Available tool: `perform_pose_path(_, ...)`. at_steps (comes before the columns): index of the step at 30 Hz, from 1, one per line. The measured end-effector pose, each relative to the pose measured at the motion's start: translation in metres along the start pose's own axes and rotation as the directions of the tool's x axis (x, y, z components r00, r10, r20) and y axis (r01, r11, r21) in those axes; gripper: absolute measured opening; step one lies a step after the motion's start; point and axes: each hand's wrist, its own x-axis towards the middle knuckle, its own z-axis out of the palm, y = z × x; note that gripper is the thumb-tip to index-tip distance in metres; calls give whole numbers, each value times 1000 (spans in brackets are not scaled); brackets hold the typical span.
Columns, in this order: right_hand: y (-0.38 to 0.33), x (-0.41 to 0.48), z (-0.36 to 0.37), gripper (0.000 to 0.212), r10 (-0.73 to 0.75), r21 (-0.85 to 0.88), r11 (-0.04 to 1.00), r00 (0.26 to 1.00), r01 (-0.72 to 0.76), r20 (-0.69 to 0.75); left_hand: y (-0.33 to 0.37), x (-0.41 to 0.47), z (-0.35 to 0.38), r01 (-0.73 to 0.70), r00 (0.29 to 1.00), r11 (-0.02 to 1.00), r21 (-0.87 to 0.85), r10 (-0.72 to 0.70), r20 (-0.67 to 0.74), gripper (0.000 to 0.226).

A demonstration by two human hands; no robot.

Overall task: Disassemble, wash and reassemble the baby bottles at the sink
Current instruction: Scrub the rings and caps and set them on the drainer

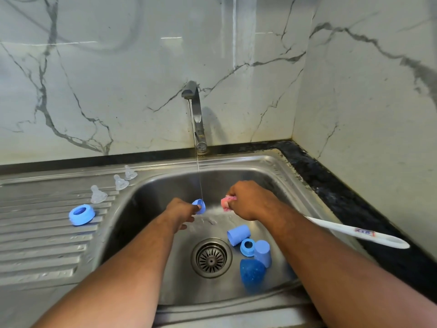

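Note:
My left hand (181, 210) holds a small blue bottle part (199, 205) under the thin water stream from the tap (195, 110). My right hand (248, 201) grips the pink sponge head of a bottle brush (225, 203), whose white handle (359, 233) sticks out to the right over the sink rim. In the basin lie two light blue caps (238, 234) (263, 253), a blue screw ring (247, 246) and a dark blue bottle (252, 274). Another blue ring (81, 214) and three clear teats (98, 194) (120, 182) (130, 172) rest on the drainboard.
The steel sink (272, 166) has a drain strainer (211, 258) at its middle. A ribbed drainboard (42, 233) lies to the left. Dark countertop (343, 197) runs along the right, and marble walls close off the back and right.

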Motion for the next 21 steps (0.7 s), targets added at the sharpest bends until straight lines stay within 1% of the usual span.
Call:
perform_pose_path(3,-1,0,-1,18,-7,30,1000,1000,7,-12,3,-1,1,-23,1000,997,-73,23,-7,25)
perform_pose_path(7,-3,-2,-5,22,-29,35,999,998,31,-58,15,-15,-2,-71,997,955,-288,70,-15,22)
perform_pose_path(10,-5,-4,-9,27,-65,43,996,985,73,-159,27,-35,-12,-50,992,880,-472,97,76,21)
perform_pose_path(11,-7,-5,-11,26,-82,57,994,976,95,-202,32,-44,-16,-39,988,855,-518,111,109,22)
perform_pose_path(13,-12,-10,-17,19,-131,76,984,952,158,-277,38,-62,-22,-17,975,824,-567,139,172,29)
perform_pose_path(15,-18,-16,-22,20,-188,66,973,925,222,-331,39,-80,-28,-3,965,811,-585,156,211,33)
perform_pose_path(18,-28,-28,-28,25,-279,42,950,901,309,-334,34,-99,-34,33,952,734,-678,183,244,41)
perform_pose_path(20,-34,-34,-27,27,-332,46,931,890,363,-314,30,-107,-35,29,937,683,-730,237,258,43)
perform_pose_path(21,-36,-35,-26,27,-344,55,925,890,376,-299,28,-109,-35,19,925,677,-736,268,271,42)
